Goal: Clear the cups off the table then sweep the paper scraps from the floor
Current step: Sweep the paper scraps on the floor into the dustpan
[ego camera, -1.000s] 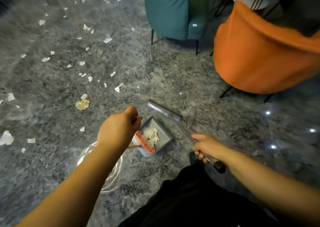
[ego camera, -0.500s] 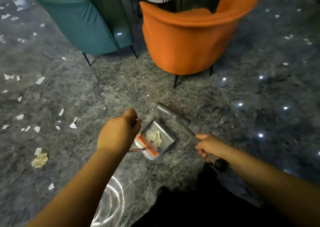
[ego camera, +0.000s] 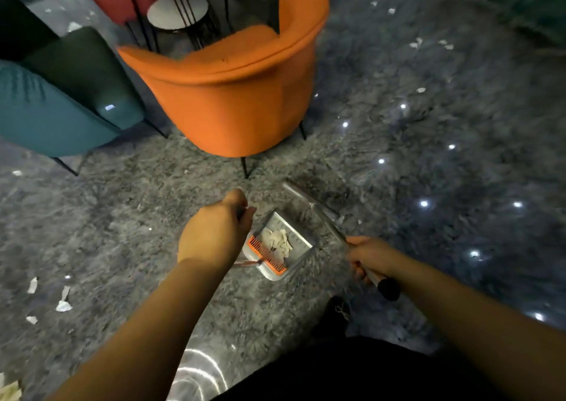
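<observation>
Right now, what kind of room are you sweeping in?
Probably a lounge or cafe seating area: an orange upholstered tub chair, a teal armchair and a small round white side table stand on polished grey marble-look floor.

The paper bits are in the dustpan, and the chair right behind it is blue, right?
Not quite. The paper bits do lie in the dustpan, but the chair right behind it is the orange chair. The head view shows the teal chair further off to the left.

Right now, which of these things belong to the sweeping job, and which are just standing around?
In the job: dustpan, broom, paper scraps, left hand, right hand.

Just standing about: orange chair, teal chair, round side table.
</observation>
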Motion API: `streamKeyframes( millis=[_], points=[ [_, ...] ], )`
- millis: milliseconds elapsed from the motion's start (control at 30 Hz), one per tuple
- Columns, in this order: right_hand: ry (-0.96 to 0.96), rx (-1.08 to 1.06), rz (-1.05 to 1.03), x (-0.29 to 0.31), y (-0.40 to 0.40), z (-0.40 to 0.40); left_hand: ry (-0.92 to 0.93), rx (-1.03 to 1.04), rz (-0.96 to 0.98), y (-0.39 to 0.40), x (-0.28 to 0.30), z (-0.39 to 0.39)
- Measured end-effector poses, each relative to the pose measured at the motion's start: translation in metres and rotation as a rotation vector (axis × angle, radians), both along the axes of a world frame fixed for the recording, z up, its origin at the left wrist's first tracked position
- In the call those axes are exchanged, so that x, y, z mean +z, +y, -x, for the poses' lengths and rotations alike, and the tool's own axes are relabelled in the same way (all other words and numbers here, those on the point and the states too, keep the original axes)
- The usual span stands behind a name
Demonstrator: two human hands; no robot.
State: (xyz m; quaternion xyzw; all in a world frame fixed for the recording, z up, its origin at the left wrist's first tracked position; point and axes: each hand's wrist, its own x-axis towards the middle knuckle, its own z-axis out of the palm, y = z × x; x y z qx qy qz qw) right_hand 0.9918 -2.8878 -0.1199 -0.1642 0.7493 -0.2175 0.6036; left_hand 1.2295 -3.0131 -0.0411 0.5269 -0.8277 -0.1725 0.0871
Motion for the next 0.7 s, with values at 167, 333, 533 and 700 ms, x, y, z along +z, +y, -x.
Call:
streamKeyframes(
  millis=[167, 333, 533, 700],
  points=[
    [-0.013, -0.082, 0.008, -0.002, -0.020, 0.074, 0.044, -0.037, 0.017, -0.033, 0.004, 0.077],
    [-0.024, -0.151, 0.022, 0.009, -0.041, 0.137, 0.067, -0.110, 0.051, -0.067, 0.009, 0.145],
    [0.016, -0.214, 0.063, 0.021, -0.079, 0.196, 0.093, -0.175, 0.061, -0.125, 0.011, 0.217],
    [-0.006, -0.284, 0.057, 0.023, -0.127, 0.246, 0.073, -0.228, 0.056, -0.186, 0.005, 0.276]
  ],
)
